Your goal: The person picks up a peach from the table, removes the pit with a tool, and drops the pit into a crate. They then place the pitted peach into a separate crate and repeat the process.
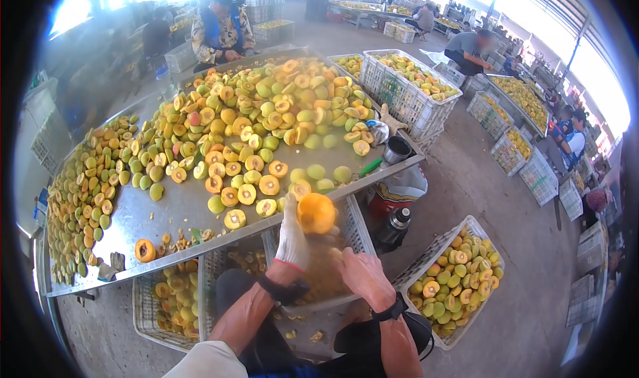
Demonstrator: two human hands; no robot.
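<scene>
My left hand (293,235), in a white knit glove, grips a halved yellow peach (316,213) with its hollowed, orange cut side facing me, just past the metal table's front edge. To its right and lower, my right hand (361,275) is bare and closed, fingers curled; what it grips, if anything, is blurred and hidden. Beneath both hands stands a white plastic crate (359,231) between my knees. Halved peaches (246,193), many with pits showing, lie on the table just beyond my left hand.
A metal table (143,221) carries a large peach heap. On it are a dark cup (397,149) and a green-handled tool (371,167). A black thermos (394,228) stands right of my knees, beside a crate of peaches (456,278). A person (223,28) sits across the table.
</scene>
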